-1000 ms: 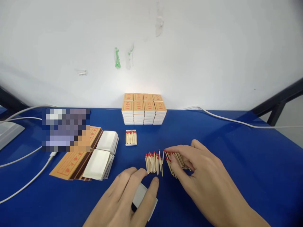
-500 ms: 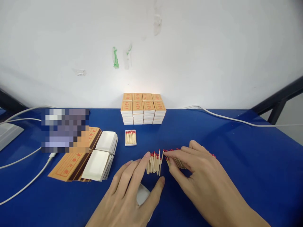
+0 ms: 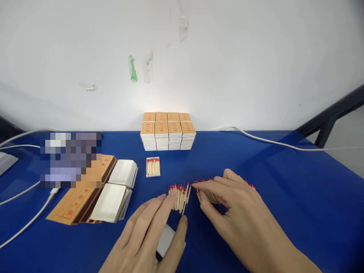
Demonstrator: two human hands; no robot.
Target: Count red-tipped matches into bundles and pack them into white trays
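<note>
My left hand [image 3: 150, 231] is open, its fingertip on a small bunch of red-headed matches [image 3: 178, 199] and its thumb by their lower ends. Below that palm, partly hidden, lies a white matchbox tray [image 3: 166, 240]. A second group of matches [image 3: 212, 196] lies under my right hand [image 3: 236, 204], which covers much of it. That hand is open too, index finger and thumb apart, the index tip at a match on the edge of the gap between the groups. Further back stands a tray filled with matches [image 3: 153, 167].
Stacked matchboxes [image 3: 168, 131] stand against the white wall [image 3: 241, 68]. On the left are white tray stacks [image 3: 109, 203], flat orange matchbox sleeves [image 3: 76, 201] and a blurred-out item [image 3: 71, 159]. White cables [image 3: 270, 142] cross the blue table [image 3: 284, 182].
The view has shifted slightly right. My left thumb has moved a little left and closer to the matches, and one match there now leans more. More of the white tray shows beneath the hand.
</note>
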